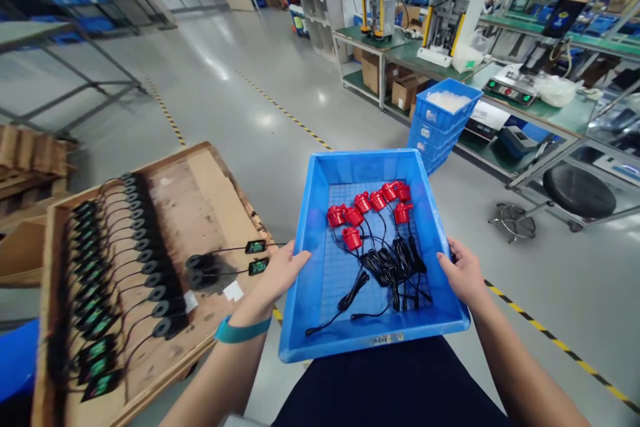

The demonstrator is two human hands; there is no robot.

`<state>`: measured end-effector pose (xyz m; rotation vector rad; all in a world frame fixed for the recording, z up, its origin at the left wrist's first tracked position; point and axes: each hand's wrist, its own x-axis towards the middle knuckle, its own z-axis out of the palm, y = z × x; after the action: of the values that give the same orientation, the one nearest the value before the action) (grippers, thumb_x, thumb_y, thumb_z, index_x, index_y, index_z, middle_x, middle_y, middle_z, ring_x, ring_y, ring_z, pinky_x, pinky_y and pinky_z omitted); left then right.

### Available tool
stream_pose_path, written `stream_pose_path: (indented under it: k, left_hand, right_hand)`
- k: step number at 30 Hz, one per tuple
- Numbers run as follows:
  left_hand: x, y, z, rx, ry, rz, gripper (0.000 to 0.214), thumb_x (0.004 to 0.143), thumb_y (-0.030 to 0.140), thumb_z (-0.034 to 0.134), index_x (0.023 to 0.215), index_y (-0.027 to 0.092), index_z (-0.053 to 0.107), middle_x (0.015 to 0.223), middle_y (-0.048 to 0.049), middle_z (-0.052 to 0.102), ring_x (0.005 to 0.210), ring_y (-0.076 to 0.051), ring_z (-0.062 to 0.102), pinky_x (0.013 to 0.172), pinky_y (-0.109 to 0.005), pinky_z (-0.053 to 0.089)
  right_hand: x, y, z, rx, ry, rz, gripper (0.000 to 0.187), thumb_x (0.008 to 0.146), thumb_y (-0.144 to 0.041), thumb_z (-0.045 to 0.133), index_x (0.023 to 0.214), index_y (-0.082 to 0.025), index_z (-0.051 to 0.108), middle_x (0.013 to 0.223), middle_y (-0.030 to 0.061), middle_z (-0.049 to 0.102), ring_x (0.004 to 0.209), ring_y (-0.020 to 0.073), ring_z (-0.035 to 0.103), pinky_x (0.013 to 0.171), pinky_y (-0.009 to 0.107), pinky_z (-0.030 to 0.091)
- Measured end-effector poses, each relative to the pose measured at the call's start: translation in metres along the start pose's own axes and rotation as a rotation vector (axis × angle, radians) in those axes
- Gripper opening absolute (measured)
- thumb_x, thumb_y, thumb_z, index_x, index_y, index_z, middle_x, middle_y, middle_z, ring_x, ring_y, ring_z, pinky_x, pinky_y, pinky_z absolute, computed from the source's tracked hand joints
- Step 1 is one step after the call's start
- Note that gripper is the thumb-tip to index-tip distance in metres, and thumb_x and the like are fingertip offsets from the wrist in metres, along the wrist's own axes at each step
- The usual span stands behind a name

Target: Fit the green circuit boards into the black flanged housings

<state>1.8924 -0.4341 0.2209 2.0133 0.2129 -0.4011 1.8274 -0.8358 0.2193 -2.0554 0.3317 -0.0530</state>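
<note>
Tray [345, 341] hung between left hand [284, 273] and right hand [463, 271], both gripping its sides; red fittings [352, 238] and black cables [381, 268] lay inside; carrying seemed the step; the next move likely called for level support.

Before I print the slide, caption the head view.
Left hand and right hand hold a blue bin of red parts and black cables.

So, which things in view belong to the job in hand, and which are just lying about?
In hand:
blue tray, held by the left hand and right hand
red fittings inside it
black cables inside it

Apparently just lying about:
wooden tray with black parts
stacked blue crates
black stool
</note>
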Motion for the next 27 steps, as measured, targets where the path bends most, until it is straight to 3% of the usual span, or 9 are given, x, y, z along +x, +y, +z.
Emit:
stream_pose_path:
  k: [6, 12, 18, 22, 27]
  left_hand:
    - [0.116, 0.006, -0.038, -0.110, 0.071, 0.032, 0.038, 0.079, 0.042, 0.056, 0.105, 0.015, 0.065, 0.104, -0.0099, 0.076, 0.097, -0.030, 0.071, 0.084, -0.038, 0.057]
    - [0.259, 0.044, -0.117, -0.056, 0.092, 0.065, 0.038, 0.078, 0.041, 0.052, 0.104, 0.016, 0.066, 0.099, -0.0082, 0.076, 0.094, -0.030, 0.070, 0.082, -0.037, 0.055]
    - [0.371, 0.083, -0.193, 0.020, 0.095, 0.057, 0.038, 0.079, 0.041, 0.050, 0.104, 0.017, 0.066, 0.100, -0.0076, 0.076, 0.097, -0.031, 0.069, 0.084, -0.037, 0.053]
    - [0.443, 0.089, -0.232, 0.019, 0.145, 0.013, 0.037, 0.080, 0.041, 0.050, 0.103, 0.017, 0.066, 0.103, -0.0071, 0.076, 0.098, -0.030, 0.069, 0.083, -0.036, 0.053]
    - [0.546, 0.080, -0.295, -0.010, 0.223, -0.014, 0.038, 0.082, 0.040, 0.051, 0.109, 0.017, 0.066, 0.112, -0.0085, 0.075, 0.103, -0.029, 0.069, 0.087, -0.035, 0.054]
  right_hand:
    - [0.143, -0.036, 0.055, 0.006, -0.083, -0.043, 0.052, 0.083, -0.039, 0.060, 0.130, -0.016, 0.064, 0.115, 0.0090, 0.075, 0.104, 0.0282, 0.071, 0.094, 0.042, 0.056]
    - [0.269, -0.116, 0.112, -0.060, -0.032, -0.083, 0.050, 0.084, -0.040, 0.060, 0.128, -0.016, 0.064, 0.115, 0.0091, 0.075, 0.103, 0.0281, 0.071, 0.093, 0.042, 0.056]
    - [0.366, -0.169, 0.172, -0.039, -0.006, -0.046, 0.054, 0.085, -0.042, 0.060, 0.131, -0.015, 0.061, 0.117, 0.0100, 0.075, 0.105, 0.0286, 0.071, 0.093, 0.042, 0.056]
    - [0.446, -0.189, 0.224, -0.013, -0.073, -0.062, 0.052, 0.085, -0.040, 0.059, 0.131, -0.016, 0.061, 0.118, 0.0083, 0.075, 0.105, 0.0272, 0.070, 0.094, 0.041, 0.055]
    - [0.576, -0.222, 0.311, 0.026, -0.175, -0.120, 0.050, 0.086, -0.039, 0.058, 0.130, -0.017, 0.062, 0.117, 0.0074, 0.075, 0.106, 0.0280, 0.070, 0.096, 0.043, 0.054]
